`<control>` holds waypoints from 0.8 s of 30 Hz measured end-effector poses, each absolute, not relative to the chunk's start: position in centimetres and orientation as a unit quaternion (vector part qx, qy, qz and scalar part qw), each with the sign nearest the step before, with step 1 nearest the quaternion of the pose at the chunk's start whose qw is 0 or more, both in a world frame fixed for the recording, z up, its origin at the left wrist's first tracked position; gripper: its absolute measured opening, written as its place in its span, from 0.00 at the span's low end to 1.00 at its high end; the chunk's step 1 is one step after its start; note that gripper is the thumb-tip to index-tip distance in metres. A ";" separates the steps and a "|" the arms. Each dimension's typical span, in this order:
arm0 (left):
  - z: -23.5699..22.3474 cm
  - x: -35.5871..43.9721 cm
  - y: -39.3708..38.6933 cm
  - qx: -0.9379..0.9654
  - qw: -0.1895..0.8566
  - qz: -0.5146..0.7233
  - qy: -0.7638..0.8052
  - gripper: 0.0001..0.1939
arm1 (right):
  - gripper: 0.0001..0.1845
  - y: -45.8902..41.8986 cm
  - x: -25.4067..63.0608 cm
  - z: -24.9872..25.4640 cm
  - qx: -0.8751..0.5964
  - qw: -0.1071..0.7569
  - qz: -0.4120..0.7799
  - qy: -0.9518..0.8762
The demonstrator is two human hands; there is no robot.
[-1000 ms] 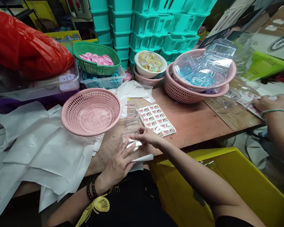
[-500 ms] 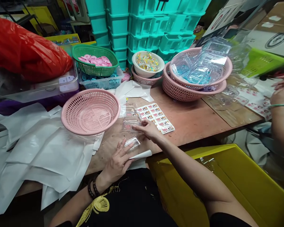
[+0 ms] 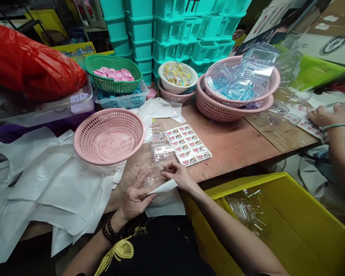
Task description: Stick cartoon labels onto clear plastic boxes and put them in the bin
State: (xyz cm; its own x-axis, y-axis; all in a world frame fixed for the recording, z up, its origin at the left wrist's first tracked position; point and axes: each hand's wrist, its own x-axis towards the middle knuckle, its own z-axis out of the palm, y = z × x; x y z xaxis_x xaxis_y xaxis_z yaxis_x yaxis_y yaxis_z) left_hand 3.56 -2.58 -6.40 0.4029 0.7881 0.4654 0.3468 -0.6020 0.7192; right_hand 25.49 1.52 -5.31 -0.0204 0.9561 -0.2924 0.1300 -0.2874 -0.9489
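My left hand [image 3: 136, 193] is at the front edge of the table, a curled white paper sheet [image 3: 163, 186] held between its thumb and fingers. Its fingertips reach over a clear plastic box [image 3: 151, 177], which is partly hidden. My right hand [image 3: 178, 175] has its fingers pinched together at the right side of that box. Just beyond, several clear plastic boxes [image 3: 162, 149] lie in a row. Beside them is a sheet of printed stickers [image 3: 188, 143] with small cartoon figures and red lettering.
An upright pink basket [image 3: 109, 138] stands left, above loose white sheets [image 3: 54, 188]. Pink baskets [image 3: 218, 107] hold clear packaging at the back right. A yellow bin [image 3: 290, 222] with clear pieces is below the table. A co-worker's hand [image 3: 327, 115] is at far right.
My right hand has moved from the row of boxes down toward the box by my left hand. More clear pieces show in the yellow bin. The co-worker's hand has shifted left.
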 end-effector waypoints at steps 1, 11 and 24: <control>-5.7 3.2 -2.8 0.793 0.273 0.405 0.364 0.09 | 0.16 1.5 25.2 -5.1 -0.601 0.401 0.495 -0.482; -0.3 -0.3 -3.2 0.693 0.442 0.239 0.516 0.13 | 0.14 0.1 24.8 -3.6 -0.406 0.182 -0.071 -0.893; 0.7 1.6 -1.0 0.701 0.497 0.189 0.475 0.15 | 0.12 -1.5 24.1 4.5 -0.441 0.166 0.422 -0.774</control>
